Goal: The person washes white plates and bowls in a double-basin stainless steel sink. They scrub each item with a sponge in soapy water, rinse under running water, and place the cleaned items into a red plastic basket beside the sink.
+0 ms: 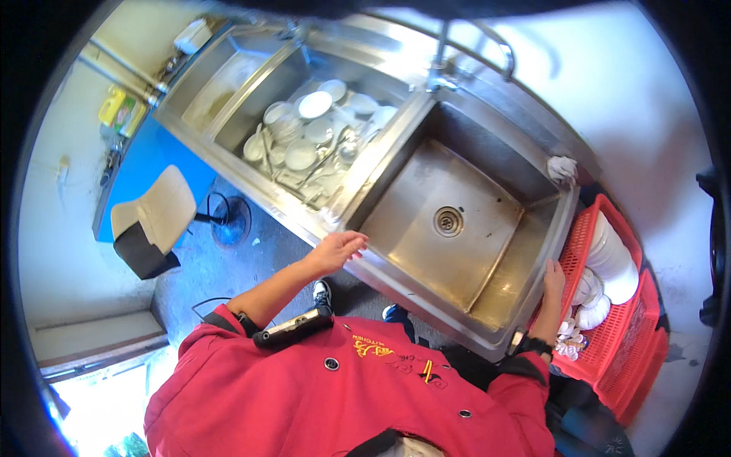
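Observation:
A stainless-steel sink basin [422, 194] with a round drain is right in front of me; only small dark bits lie on its floor. My left hand [340, 251] hovers at the basin's front left corner, fingers loosely bent, nothing seen in them. My right hand [553, 279] is at the basin's right rim, beside a red plastic basket [606, 343]; its fingers are partly hidden, so I cannot tell whether it grips the rim or the basket. White plates [614, 260], stacked bowls [591, 297] and white spoons [570, 340] sit in that basket.
The middle basin holds white dishes [302, 154] and utensils in water. Further left is a third basin [220, 85]. A faucet [440, 74] stands behind, with a white cloth [562, 169] on the back right corner. A beige chair [160, 205] and a blue table [154, 154] are at left.

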### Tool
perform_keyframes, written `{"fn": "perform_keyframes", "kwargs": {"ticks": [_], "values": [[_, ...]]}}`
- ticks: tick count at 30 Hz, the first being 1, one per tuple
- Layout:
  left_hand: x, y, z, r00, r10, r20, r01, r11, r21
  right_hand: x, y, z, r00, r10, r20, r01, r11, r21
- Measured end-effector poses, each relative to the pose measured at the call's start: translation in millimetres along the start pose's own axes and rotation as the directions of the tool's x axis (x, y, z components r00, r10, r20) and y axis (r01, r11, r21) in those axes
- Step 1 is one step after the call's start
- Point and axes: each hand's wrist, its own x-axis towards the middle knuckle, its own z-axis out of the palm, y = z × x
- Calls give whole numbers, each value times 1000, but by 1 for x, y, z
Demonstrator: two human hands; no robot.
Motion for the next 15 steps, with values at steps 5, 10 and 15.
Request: {"fn": "perform_keyframes", "kwargs": {"ticks": [5,10,15], "values": [[-50,-30,-57,959,-79,-273,16,973,-228,-76,-62,19,986,-92,-140,135,932,338],[-112,-56,-123,795,-175,-581,-62,929,-364,-100,-193,82,969,-238,69,164,824,542],[-177,-106,-154,616,-307,-726,-80,892,-445,-132,-320,153,816,-546,192,422,788,448]]}}
